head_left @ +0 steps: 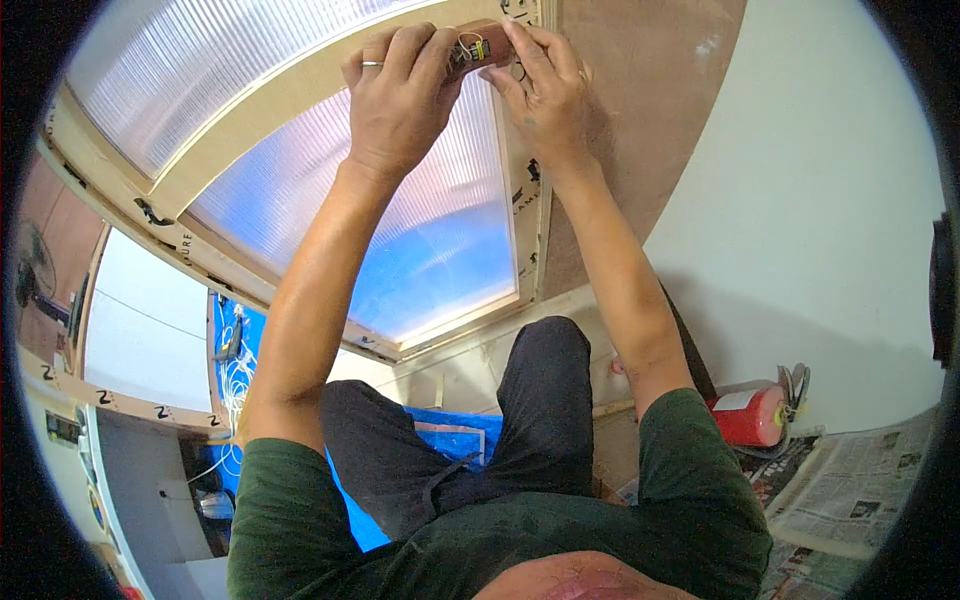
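Note:
High up in the head view, my left hand (400,105) is curled around the left end of a short reddish-brown block (492,45) with a small yellow-and-black label and a thin pale string. My right hand (550,105) grips its right end between thumb and fingers. The underside of the block is hidden, so I cannot tell whether it touches what lies beneath. Behind both hands stands a pale wooden frame (268,112) with dark printed marks. Translucent ribbed panels (430,190) fill its openings, a blue tint showing through the lower one.
A red fire extinguisher (745,416) lies at the right beside newspaper sheets (860,490). A brown board (640,110) and a white wall (830,180) rise on the right. White cables (236,385) hang at the left. Blue sheeting (455,425) is between my legs.

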Demonstrator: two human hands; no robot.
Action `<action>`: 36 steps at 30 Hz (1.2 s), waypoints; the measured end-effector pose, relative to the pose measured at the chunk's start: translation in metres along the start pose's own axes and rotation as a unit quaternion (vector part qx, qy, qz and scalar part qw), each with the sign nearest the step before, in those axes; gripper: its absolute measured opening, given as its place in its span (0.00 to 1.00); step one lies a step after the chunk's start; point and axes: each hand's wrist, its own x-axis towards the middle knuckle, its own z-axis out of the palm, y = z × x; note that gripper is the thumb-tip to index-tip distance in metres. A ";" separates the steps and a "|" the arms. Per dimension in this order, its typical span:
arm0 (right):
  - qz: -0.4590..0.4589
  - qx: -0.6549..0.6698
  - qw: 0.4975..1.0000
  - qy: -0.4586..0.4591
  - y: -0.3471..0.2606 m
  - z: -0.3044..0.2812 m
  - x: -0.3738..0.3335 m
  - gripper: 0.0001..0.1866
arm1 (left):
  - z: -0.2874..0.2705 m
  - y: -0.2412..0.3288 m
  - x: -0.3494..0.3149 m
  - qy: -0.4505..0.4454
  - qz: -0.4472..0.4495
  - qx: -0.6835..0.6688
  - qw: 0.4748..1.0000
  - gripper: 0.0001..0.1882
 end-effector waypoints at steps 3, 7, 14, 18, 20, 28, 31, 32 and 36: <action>-0.001 0.016 1.000 -0.015 0.006 -0.003 0.007 0.32 | 0.003 0.002 0.006 -0.015 -0.005 -0.023 1.000 0.28; 0.019 -0.040 0.998 -0.033 -0.014 -0.020 0.023 0.31 | 0.003 -0.001 0.018 -0.038 0.024 -0.039 0.998 0.27; 0.070 -0.015 0.997 -0.014 -0.004 -0.020 0.018 0.31 | -0.006 0.004 0.050 -0.119 0.066 -0.047 0.990 0.19; 0.134 0.016 0.991 -0.018 -0.014 -0.024 0.015 0.30 | -0.006 -0.004 0.063 -0.139 0.117 -0.071 0.981 0.16; 0.117 -0.013 0.993 0.006 -0.012 -0.018 0.012 0.31 | -0.002 -0.010 0.071 -0.166 0.133 -0.078 0.974 0.14; 0.056 0.030 0.993 0.098 0.015 0.006 -0.015 0.30 | 0.000 -0.015 0.105 -0.255 0.263 -0.134 0.921 0.10; 0.071 0.040 0.992 0.097 0.013 0.008 -0.020 0.29 | 0.001 -0.019 0.108 -0.286 0.287 -0.118 0.907 0.10; 0.079 0.047 0.991 0.092 0.009 0.008 -0.021 0.29 | 0.000 -0.021 0.109 -0.285 0.290 -0.133 0.904 0.10; 0.075 0.029 0.991 0.107 0.008 0.009 -0.025 0.30 | 0.003 -0.017 0.110 -0.294 0.301 -0.152 0.894 0.09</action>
